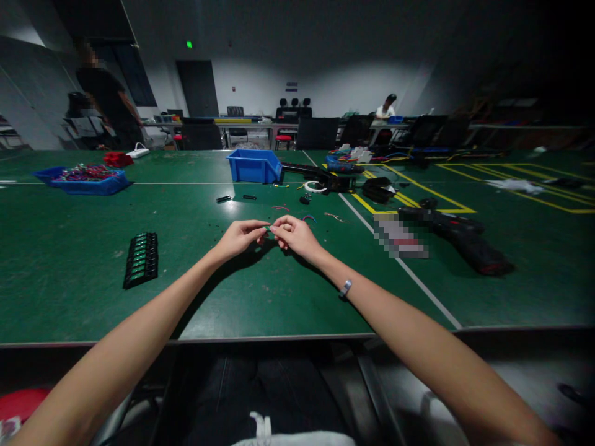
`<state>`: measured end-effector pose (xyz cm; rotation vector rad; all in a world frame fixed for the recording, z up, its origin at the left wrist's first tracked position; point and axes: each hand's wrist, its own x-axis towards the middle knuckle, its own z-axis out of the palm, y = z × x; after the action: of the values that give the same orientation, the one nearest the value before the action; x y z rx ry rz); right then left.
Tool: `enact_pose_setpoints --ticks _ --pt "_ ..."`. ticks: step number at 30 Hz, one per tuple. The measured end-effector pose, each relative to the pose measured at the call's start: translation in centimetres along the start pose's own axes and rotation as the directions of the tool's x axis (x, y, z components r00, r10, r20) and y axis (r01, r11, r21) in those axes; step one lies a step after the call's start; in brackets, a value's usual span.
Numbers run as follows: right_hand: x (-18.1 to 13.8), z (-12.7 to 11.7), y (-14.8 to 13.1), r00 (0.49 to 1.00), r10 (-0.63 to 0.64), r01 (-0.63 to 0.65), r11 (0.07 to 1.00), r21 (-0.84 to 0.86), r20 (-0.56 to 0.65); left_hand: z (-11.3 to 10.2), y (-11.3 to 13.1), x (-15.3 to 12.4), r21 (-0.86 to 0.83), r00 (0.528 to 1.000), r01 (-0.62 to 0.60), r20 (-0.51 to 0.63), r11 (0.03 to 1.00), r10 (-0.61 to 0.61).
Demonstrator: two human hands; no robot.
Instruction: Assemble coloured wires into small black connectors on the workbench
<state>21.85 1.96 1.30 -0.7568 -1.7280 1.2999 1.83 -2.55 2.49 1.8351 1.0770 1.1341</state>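
Observation:
My left hand (pixel 239 237) and my right hand (pixel 295 236) meet above the green table (pixel 74 279), both pinching a small green part (pixel 268 228) between their fingertips. The fingers of each hand are closed around it. A short piece of coloured wire (pixel 308 217) lies just beyond my right hand. A black row of connector blocks (pixel 142 259) lies to the left of my left arm. A band (pixel 345 288) sits on my right wrist.
A blue bin (pixel 254 165) stands further back, a blue tray of coloured wires (pixel 83 178) at far left. Black tools (pixel 458 235) and cables lie to the right. One person stands at back left (pixel 105 99), another sits at the far desks (pixel 385 110).

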Motion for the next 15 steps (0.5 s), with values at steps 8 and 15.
enact_pose_setpoints --ticks 8,15 --pt "-0.07 0.04 -0.28 1.0 0.025 -0.025 1.0 0.018 -0.004 0.01 -0.02 0.0 -0.036 1.0 0.007 -0.013 0.999 -0.008" --pt "0.0 0.13 0.17 0.996 0.086 -0.086 0.996 -0.009 0.007 0.04 -0.08 -0.03 -0.034 0.999 -0.011 0.039 0.999 0.012"
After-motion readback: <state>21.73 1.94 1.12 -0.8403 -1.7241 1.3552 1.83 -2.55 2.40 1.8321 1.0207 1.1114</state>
